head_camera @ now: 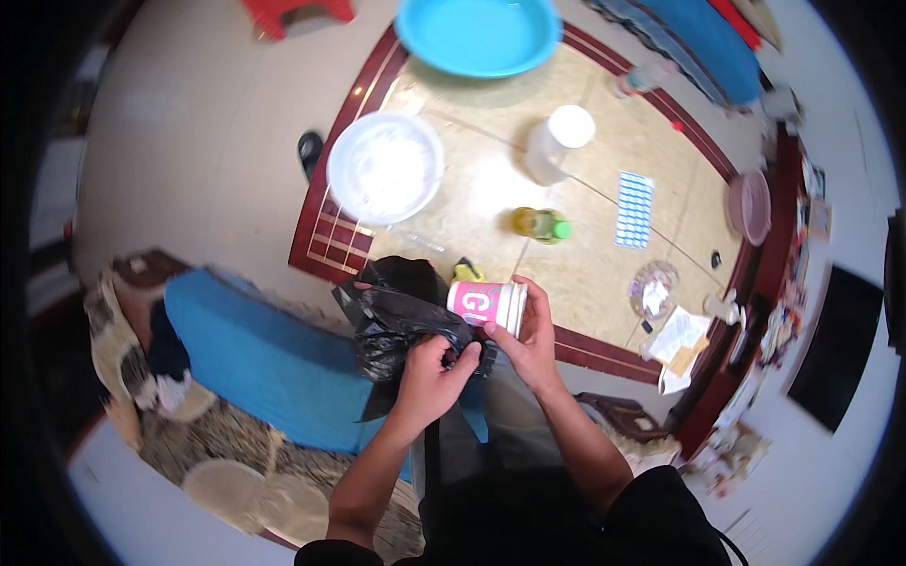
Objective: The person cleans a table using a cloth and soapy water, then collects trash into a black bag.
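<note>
My left hand (pixel 435 375) grips the edge of a black plastic bag (pixel 396 318), which hangs crumpled over the near side of the table. In my right hand (pixel 527 339) is a pink and white paper cup (pixel 485 305), lying sideways with its rim to the right; it looks like several nested cups. The cup's base lies against the bag. Just beyond the cup, a small yellow and black item (pixel 467 270) rests on the tabletop, partly hidden. Farther off lies a bottle of yellow liquid with a green cap (pixel 539 225).
The tan table with a dark red border (pixel 601 357) also holds a white basin (pixel 386 168), a large blue basin (pixel 478 39), a white cylindrical container (pixel 559 145), a blue checkered sheet (pixel 634 210), a glass dish (pixel 652 290) and papers (pixel 678 337). A blue-covered sofa (pixel 262 368) is at left.
</note>
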Demonstrator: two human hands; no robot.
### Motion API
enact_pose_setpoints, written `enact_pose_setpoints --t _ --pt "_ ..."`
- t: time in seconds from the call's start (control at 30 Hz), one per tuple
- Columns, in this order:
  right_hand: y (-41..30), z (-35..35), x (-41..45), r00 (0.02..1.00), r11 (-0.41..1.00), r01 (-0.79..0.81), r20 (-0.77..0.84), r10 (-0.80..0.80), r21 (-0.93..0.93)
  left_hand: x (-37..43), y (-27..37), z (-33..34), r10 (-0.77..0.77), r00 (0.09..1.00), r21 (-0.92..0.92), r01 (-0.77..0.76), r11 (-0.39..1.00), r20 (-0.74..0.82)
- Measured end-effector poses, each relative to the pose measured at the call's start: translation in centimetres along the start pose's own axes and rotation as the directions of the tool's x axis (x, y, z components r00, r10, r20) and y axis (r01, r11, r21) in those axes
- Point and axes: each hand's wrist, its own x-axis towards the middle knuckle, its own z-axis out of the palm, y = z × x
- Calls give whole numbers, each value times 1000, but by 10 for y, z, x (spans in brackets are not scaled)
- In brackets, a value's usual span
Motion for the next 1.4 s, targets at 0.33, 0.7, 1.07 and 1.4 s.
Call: enact_pose_setpoints --t 0.33,0.7,1.07,1.4 --pt "0 -114 -105 813 982 169 -574 -95 78 -8 25 91 -67 826 194 -52 980 560" --pt "28 -166 -160 411 922 351 -912 3 161 -27 -13 210 32 751 439 -420 794 659" --pt "-2 -245 -144 132 909 417 -990 -52 8 3 46 298 -30 624 366 -419 831 781" --pt "-18 -249 -108 360 948 317 -923 -132 -12 63 35 220 -88 761 643 -473 603 642"
